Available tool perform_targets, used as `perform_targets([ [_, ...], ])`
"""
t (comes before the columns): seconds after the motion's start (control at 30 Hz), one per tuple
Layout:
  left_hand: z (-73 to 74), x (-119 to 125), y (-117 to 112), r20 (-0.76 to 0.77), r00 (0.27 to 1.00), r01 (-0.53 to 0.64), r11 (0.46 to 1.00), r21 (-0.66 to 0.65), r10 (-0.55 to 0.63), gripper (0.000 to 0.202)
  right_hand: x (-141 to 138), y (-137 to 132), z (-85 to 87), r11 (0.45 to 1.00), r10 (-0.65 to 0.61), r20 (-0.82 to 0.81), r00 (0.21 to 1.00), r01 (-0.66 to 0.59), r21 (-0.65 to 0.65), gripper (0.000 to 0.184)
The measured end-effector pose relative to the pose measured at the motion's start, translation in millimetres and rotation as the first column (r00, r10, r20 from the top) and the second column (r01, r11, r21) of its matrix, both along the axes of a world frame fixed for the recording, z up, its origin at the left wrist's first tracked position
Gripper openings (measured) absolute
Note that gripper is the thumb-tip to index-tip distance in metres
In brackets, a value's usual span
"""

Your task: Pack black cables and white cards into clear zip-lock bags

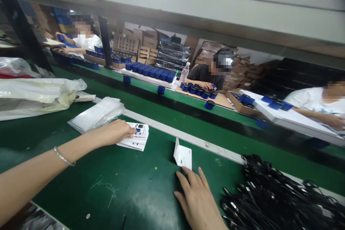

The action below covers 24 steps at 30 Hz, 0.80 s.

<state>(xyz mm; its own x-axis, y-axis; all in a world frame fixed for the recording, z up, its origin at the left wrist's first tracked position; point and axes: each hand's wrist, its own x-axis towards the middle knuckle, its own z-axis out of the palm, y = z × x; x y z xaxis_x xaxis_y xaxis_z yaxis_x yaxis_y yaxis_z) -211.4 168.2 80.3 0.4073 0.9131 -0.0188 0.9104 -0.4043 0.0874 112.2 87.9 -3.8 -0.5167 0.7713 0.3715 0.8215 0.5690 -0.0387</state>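
Note:
My left hand (118, 132) reaches to a small stack of white printed leaflets (142, 134). Its fingers are closed at the stack's left edge, pinching the upper leaflets; the thumb is mostly hidden. Behind the wrist lies a pile of clear plastic bags (95, 113). My right hand (198, 194) is open, fingers spread, just above the green worktop. Its fingertips are at the near edge of a folded white leaflet (184, 156), which stands partly opened; whether they touch it, I cannot tell.
Black cables (275, 194) are heaped at the right. Large plastic bags (35, 97) lie at the left. Past a pale divider strip (199, 139), blue round containers (210, 105) sit on a green belt. Several people (208, 73) work opposite, below a grey overhead beam (172, 10).

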Motion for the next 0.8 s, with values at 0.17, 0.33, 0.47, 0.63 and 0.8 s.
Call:
perform_targets([
  [0.17, -5.1, 9, -7, -0.094, 0.995, -0.038, 0.997, 0.062, 0.044, 0.024, 4, -3, 16.4, 0.998, 0.054, -0.125, 0.991, -0.058, -0.028, 0.029],
  [0.33, -4.8, 19, -35, -0.029, 0.995, -0.081, 0.952, 0.296, 0.094, 0.037, -5, -19, 47.6, 0.838, -0.086, -0.618, 0.782, -0.279, -0.469, 0.028],
  [0.47, -3.7, 53, -89, 0.065, 0.992, 0.068, 0.900, 0.431, -0.106, 0.044, -28, -28, 61.3, 0.457, -0.579, -0.782, 0.229, -0.703, -0.544, 0.058],
  [0.63, -30.1, 97, -142, 0.261, 0.864, 0.279, 0.843, 0.460, -0.429, 0.062, -29, -33, 58.4, 0.416, -0.697, -0.689, 0.200, -0.670, -0.615, 0.031],
  [0.8, -61.5, 126, -165, 0.787, 0.566, -0.228, 0.964, -0.137, 0.245, 0.058, -3, -54, 52.0, 0.823, -0.211, -0.637, 0.741, -0.218, -0.525, 0.018],
])
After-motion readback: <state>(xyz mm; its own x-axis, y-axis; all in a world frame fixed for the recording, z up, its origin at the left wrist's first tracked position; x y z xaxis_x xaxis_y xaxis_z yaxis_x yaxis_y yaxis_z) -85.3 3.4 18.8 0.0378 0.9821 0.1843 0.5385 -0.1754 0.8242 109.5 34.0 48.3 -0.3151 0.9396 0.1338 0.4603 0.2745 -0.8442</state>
